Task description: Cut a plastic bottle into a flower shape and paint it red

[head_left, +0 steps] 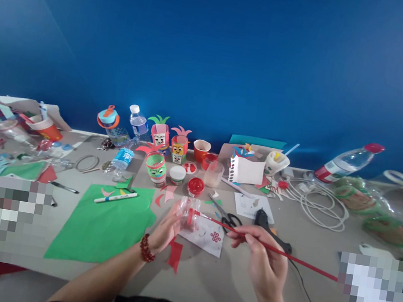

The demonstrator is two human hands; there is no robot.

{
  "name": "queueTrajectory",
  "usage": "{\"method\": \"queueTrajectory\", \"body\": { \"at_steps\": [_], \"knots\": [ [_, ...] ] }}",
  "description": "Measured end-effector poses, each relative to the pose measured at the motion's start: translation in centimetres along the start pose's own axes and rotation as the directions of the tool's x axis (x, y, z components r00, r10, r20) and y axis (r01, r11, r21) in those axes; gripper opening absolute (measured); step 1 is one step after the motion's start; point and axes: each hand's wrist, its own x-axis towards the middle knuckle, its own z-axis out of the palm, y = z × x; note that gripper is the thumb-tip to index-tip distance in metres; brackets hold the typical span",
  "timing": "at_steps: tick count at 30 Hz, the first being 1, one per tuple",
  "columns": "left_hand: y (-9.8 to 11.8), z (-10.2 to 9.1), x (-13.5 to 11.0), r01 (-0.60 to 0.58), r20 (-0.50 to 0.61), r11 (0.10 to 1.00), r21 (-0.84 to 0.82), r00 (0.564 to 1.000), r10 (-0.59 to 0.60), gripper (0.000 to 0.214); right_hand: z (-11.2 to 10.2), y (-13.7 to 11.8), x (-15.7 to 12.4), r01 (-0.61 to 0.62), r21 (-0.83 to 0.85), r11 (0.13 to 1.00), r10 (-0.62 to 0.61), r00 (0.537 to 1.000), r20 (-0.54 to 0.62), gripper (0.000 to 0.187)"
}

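My left hand (167,230), with a beaded bracelet at the wrist, grips a clear plastic piece (192,221), possibly a cut bottle or cup. A streak of red paint runs across that piece. Pinched in my right hand (264,260) is a paintbrush (306,264) with a long red handle, its tip touching the red streak. Beyond my hands stands an open jar of red paint (195,187). Beneath the plastic piece lies a white sheet (204,243) with a red knot drawing. Black scissors (230,221) lie between the hands.
Green paper (97,226) with a marker (115,197) lies left. A glue gun (269,229) and its cord lie right. Decorated cups (155,168), a white-lidded jar (177,174) and a water bottle (139,123) stand toward the blue wall. A coiled white cable (321,205) lies farther right.
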Motion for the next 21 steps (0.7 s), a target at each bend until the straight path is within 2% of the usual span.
{"method": "queueTrajectory", "body": {
  "at_steps": [4,7,10,13,21],
  "knots": [
    [-0.1,-0.1,0.0,-0.001,0.012,1.000,0.005,1.000,0.001,0.050,0.0,-0.4,0.0,0.031,-0.049,0.998,-0.029,0.999,0.039,0.020],
    [-0.1,-0.1,0.0,-0.012,0.034,1.000,-0.002,0.999,0.012,0.037,-0.2,-1.2,0.3,0.156,-0.160,0.975,-0.135,0.982,0.135,0.022],
    [-0.2,-0.1,0.0,-0.011,0.031,1.000,-0.013,0.999,0.011,0.030,-0.2,-2.0,0.8,0.361,-0.259,0.896,-0.295,0.919,0.263,0.024],
    [-0.2,-0.1,0.0,-0.013,0.017,1.000,-0.024,1.000,0.013,0.031,0.1,-2.5,1.1,0.488,-0.267,0.831,-0.395,0.855,0.335,0.026],
    [-0.3,-0.2,0.0,-0.027,-0.028,0.999,-0.043,0.999,0.026,0.036,0.7,-2.8,1.2,0.575,-0.302,0.760,-0.464,0.806,0.368,0.029]
  ]
}}
